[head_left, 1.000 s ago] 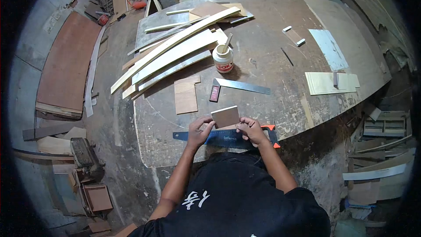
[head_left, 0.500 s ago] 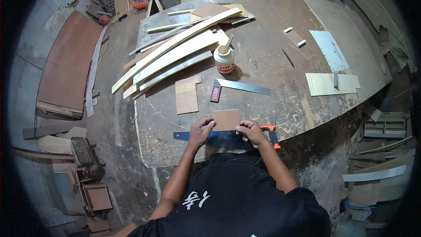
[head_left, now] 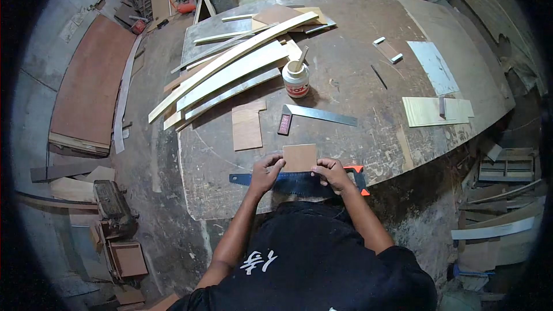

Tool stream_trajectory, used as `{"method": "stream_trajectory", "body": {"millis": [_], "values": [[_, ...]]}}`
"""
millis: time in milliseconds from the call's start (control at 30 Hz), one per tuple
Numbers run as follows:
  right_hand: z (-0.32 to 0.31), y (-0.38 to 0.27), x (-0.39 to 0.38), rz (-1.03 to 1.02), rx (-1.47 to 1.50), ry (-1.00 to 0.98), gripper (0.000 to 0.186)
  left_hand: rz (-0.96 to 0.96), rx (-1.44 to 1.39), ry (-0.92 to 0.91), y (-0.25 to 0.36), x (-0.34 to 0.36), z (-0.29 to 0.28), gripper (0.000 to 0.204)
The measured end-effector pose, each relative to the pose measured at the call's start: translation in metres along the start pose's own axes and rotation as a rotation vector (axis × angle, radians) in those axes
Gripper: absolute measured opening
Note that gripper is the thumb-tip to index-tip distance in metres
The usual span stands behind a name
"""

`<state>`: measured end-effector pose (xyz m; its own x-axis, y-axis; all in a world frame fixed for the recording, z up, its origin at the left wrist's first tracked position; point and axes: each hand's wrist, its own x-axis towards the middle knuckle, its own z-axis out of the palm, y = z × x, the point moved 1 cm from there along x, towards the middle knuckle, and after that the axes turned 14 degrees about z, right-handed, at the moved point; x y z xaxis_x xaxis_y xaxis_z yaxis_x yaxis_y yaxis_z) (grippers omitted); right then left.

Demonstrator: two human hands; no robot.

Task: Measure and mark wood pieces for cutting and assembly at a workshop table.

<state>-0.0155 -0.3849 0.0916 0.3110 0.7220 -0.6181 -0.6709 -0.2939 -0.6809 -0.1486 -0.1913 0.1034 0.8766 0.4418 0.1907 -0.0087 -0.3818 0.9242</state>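
Small wooden panel (head_left: 300, 158) held between the left hand (head_left: 266, 174) and right hand (head_left: 331, 174), above the near edge of the worktop (head_left: 368, 132).
Each hand pinches one side of the panel at its lower corner, thumb and fingers closed on it; the handsaw (head_left: 296, 185) lies beneath the hands, partly hidden by them. Beyond the panel lies a try square (head_left: 322, 114); a notched board (head_left: 247, 129) lies to its left, and a white jar (head_left: 296, 83) stands farther off, beside wooden strips (head_left: 230, 78) toward the far left corner.

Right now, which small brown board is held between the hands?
The plain rectangular board, held at its sides by the left hand and right hand; the notched board lies flat on the table.
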Motion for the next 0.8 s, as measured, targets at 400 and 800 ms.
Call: {"method": "stream_trajectory", "body": {"millis": [400,800], "values": [[0.000,0.002,0.002,0.028,0.022,0.002,0.012,-0.063,-0.131,-0.037,0.013,0.004,0.001,0.024],[0.000,0.002,0.001,0.015,0.000,-0.013,0.012,-0.064,-0.259,0.018,0.001,0.001,0.006,0.028]]}}
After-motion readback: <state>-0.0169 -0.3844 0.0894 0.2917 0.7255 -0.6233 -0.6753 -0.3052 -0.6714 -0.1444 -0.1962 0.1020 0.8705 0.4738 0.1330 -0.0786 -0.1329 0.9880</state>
